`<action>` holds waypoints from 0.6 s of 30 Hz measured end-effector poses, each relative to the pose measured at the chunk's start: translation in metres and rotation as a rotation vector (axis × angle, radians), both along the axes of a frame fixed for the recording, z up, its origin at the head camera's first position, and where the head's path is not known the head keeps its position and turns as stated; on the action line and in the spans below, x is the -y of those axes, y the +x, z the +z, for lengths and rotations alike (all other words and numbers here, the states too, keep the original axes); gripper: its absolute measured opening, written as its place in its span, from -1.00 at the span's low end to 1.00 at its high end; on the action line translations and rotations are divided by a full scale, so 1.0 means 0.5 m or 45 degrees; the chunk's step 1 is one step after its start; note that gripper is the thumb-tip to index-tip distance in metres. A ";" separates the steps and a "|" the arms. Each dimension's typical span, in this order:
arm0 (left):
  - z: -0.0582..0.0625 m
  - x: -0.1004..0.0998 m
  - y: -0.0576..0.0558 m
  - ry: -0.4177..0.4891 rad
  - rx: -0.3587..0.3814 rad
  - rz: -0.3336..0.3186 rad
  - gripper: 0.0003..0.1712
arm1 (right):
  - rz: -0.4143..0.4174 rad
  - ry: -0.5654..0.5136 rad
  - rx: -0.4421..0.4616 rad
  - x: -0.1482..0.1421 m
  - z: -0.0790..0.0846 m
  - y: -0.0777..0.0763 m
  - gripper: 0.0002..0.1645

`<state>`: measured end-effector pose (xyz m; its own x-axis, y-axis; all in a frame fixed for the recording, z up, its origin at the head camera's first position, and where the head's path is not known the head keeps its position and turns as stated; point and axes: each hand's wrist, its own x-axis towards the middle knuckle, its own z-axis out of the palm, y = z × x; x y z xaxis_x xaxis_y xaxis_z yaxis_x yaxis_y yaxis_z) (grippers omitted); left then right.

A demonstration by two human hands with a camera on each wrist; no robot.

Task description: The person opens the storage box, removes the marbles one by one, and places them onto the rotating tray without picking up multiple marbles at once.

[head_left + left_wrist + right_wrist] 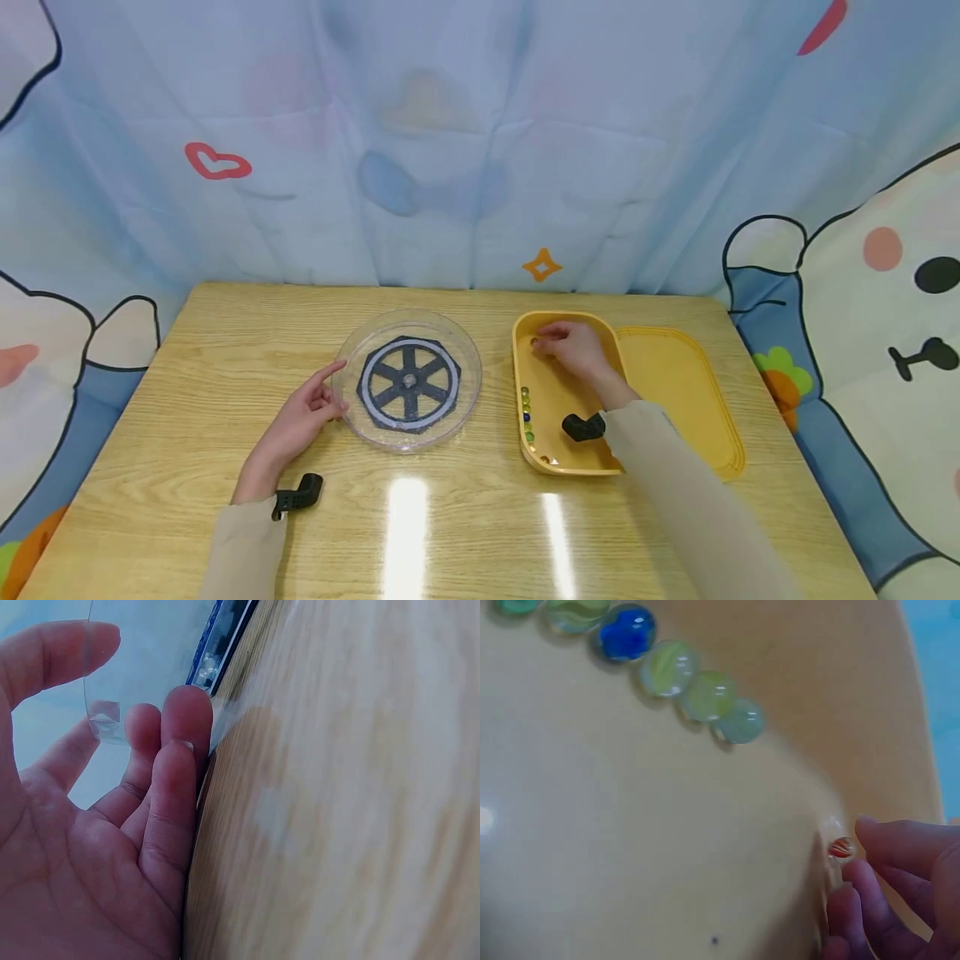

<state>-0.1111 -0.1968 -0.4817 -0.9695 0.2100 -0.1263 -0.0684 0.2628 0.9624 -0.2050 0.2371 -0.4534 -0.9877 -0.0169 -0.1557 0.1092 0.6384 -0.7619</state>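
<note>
Head view, left hand [296, 425] spread at clear dish [472, 368], right hand [577, 348] spread, swirled marble [843, 847]

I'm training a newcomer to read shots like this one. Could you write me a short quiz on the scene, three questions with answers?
1. True or false: the right hand is reaching inside the yellow container.

2. Which thing are the fingers of the left hand at the edge of?
a) the flat yellow panel
b) the clear round dish
c) the patterned curtain

3. Fill the gap: in the right wrist view, the row of marbles includes one marble that is deep ____.

Key: 1. True. 2. b. 3. Blue.
</note>
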 end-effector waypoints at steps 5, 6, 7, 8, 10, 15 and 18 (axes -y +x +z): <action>-0.003 -0.007 -0.003 0.012 0.000 0.002 -0.25 | -0.021 0.124 -0.056 0.005 -0.009 -0.001 -0.68; -0.003 -0.008 -0.003 0.001 0.003 0.009 -0.25 | -0.016 0.159 -0.078 0.007 -0.010 0.000 -0.69; -0.004 -0.009 -0.002 -0.009 0.007 0.013 -0.25 | -0.010 0.196 -0.091 0.009 -0.010 0.002 -0.72; -0.004 -0.009 -0.001 -0.017 0.010 0.017 -0.25 | -0.004 0.227 -0.104 0.011 -0.010 0.004 -0.73; -0.004 -0.009 0.001 -0.036 0.019 0.024 -0.25 | 0.012 0.294 -0.125 0.017 -0.012 0.006 -0.76; -0.002 -0.006 0.003 -0.045 0.031 0.043 -0.24 | 0.008 0.311 -0.134 0.024 -0.014 0.004 -0.78; 0.002 -0.006 0.001 -0.037 0.030 0.050 -0.24 | -0.006 0.271 -0.126 0.023 -0.012 0.001 -0.77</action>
